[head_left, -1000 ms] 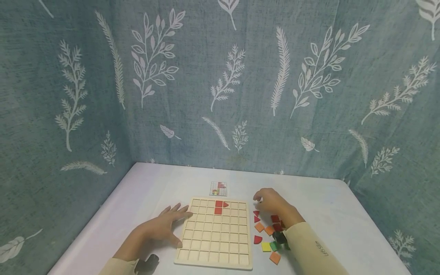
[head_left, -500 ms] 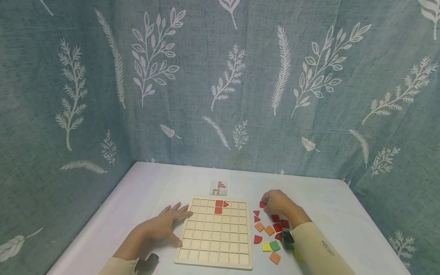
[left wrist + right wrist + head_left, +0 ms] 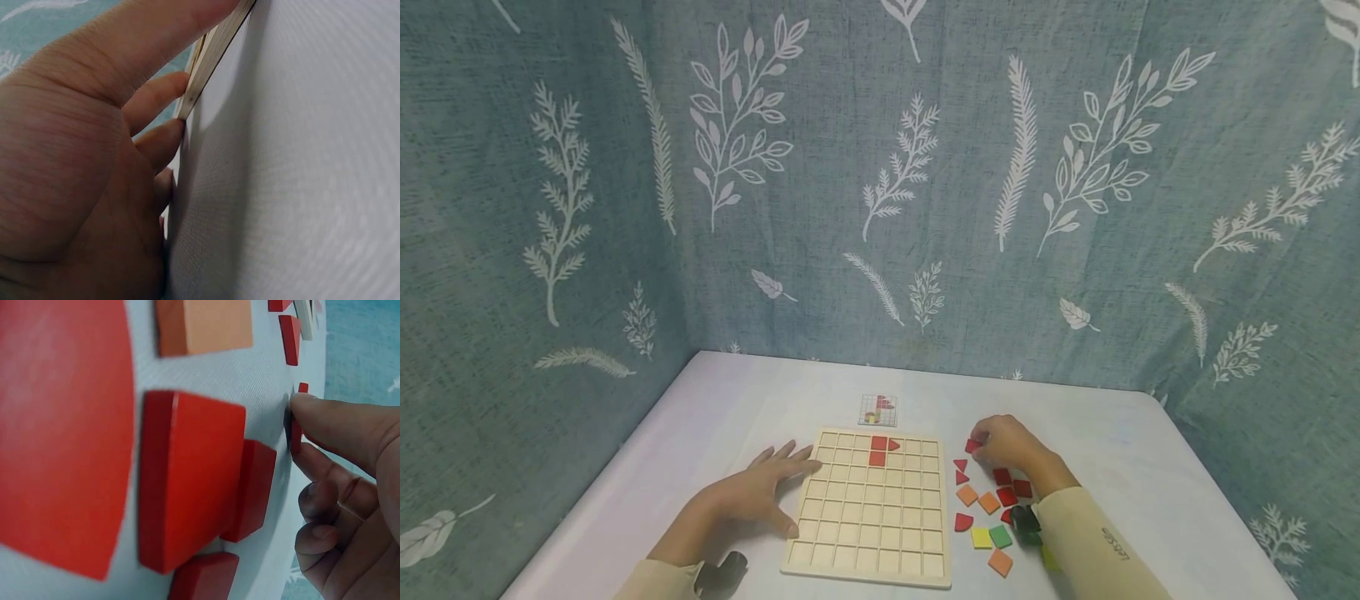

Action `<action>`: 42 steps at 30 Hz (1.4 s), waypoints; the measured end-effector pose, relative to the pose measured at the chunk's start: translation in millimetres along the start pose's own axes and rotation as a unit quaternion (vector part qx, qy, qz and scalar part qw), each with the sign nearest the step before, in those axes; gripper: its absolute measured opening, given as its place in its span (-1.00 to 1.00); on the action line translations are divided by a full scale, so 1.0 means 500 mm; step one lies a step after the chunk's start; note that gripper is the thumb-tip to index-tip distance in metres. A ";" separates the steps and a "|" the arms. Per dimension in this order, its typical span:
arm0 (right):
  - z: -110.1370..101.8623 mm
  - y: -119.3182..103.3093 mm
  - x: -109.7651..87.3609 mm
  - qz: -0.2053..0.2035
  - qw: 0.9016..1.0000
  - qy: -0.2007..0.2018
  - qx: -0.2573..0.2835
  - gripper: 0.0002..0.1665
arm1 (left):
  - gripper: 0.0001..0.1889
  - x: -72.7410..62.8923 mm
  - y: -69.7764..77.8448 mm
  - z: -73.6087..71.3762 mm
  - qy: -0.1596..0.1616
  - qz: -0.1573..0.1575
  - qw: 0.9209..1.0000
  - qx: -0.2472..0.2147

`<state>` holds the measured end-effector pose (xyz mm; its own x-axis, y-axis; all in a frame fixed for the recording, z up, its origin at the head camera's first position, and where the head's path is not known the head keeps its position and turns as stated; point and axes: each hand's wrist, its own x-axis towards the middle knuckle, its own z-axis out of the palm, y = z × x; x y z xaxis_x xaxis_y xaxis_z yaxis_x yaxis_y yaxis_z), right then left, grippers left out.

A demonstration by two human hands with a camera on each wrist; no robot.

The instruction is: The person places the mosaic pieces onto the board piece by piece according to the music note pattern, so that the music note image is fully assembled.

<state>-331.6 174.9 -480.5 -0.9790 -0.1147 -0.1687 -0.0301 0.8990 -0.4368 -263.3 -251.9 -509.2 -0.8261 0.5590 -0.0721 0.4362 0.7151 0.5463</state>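
Note:
My right hand (image 3: 1011, 443) is to the right of the wooden grid board, thumb and index finger pinching a red tile (image 3: 973, 446) close to the table. In the right wrist view that red tile (image 3: 297, 432) appears edge-on between the fingertips, the other fingers curled. My left hand (image 3: 751, 493) rests by the left edge of the grid board (image 3: 868, 517), thumb and fingers spread and touching its side. Two square red tiles (image 3: 877, 458) and a pointed red tile (image 3: 894, 445) sit in cells of its top rows.
A small printed pattern card (image 3: 877, 411) lies behind the board. Right of the board are scattered loose tiles: red, orange (image 3: 1000, 562), yellow (image 3: 981, 537) and green (image 3: 1000, 536). Some lie partly under my right forearm. A patterned teal cloth (image 3: 880, 208) hangs behind the table.
My right hand has shifted slightly right, away from the board, and a red tile now shows in its fingertips. Over the last half second it barely moves. The left hand stays put.

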 end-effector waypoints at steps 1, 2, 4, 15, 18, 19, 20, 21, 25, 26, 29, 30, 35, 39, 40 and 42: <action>0.001 0.000 0.000 -0.001 1.000 0.000 0.004 -0.71 | 0.12 0.000 0.000 0.000 -0.001 -0.002 1.000 0.000; 0.002 -0.001 0.001 -0.003 1.000 0.002 0.006 -0.70 | 0.12 -0.001 0.000 0.000 -0.002 -0.003 1.000 0.000; 0.003 -0.005 0.000 -0.007 1.000 0.006 0.010 -0.69 | 0.12 -0.002 0.001 0.000 -0.003 -0.004 1.000 0.000; 0.006 -0.057 0.000 -0.090 0.996 0.015 0.010 -0.74 | 0.14 -0.007 -0.002 -0.008 0.007 -0.012 1.000 0.003; 0.010 -0.072 0.000 -0.106 0.994 0.010 0.015 -0.75 | 0.14 -0.006 -0.006 -0.008 0.009 -0.013 1.000 0.002; 0.011 -0.077 0.001 -0.113 0.993 0.009 0.013 -0.74 | 0.13 -0.005 -0.007 -0.008 0.007 -0.014 1.000 0.003; 0.013 -0.082 0.001 -0.117 0.993 0.008 0.014 -0.74 | 0.13 -0.004 -0.008 -0.008 0.007 -0.014 1.000 0.001; 0.014 -0.086 0.001 -0.123 0.992 0.007 0.013 -0.74 | 0.13 -0.003 -0.009 -0.008 0.006 -0.014 1.000 0.001; 0.022 -0.107 0.001 -0.128 0.992 -0.006 0.025 -0.73 | 0.12 -0.003 -0.009 -0.008 0.003 -0.013 1.000 -0.004; 0.024 -0.113 0.000 -0.129 0.991 -0.010 0.029 -0.72 | 0.12 -0.003 -0.008 -0.009 0.002 -0.012 1.000 -0.006; 0.032 -0.127 -0.001 -0.142 0.989 -0.013 0.025 -0.71 | 0.12 -0.002 -0.005 -0.009 0.002 -0.010 1.000 -0.006; 0.035 -0.132 -0.002 -0.151 0.988 -0.012 0.020 -0.71 | 0.13 -0.002 -0.005 -0.010 0.002 -0.009 1.000 -0.006; 0.048 -0.152 -0.008 -0.186 0.982 -0.016 0.009 -0.71 | 0.13 0.000 -0.003 -0.009 0.001 0.001 1.000 0.000; 0.067 -0.165 -0.008 -0.198 0.980 -0.024 0.001 -0.71 | 0.14 -0.003 -0.001 -0.006 0.002 0.001 1.000 -0.008; 0.074 -0.166 -0.008 -0.196 0.980 -0.026 -0.001 -0.72 | 0.13 -0.004 -0.002 -0.003 0.002 0.003 1.000 -0.009; 0.087 -0.168 -0.010 -0.188 0.982 -0.033 -0.002 -0.72 | 0.13 -0.006 -0.003 0.003 -0.002 0.004 1.000 -0.011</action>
<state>-315.3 81.6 -481.5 -0.8834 -0.4654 -0.0542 -0.3869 0.7899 -0.4758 -260.8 -254.2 -511.1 -0.8212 0.5661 -0.0715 0.4345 0.7016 0.5647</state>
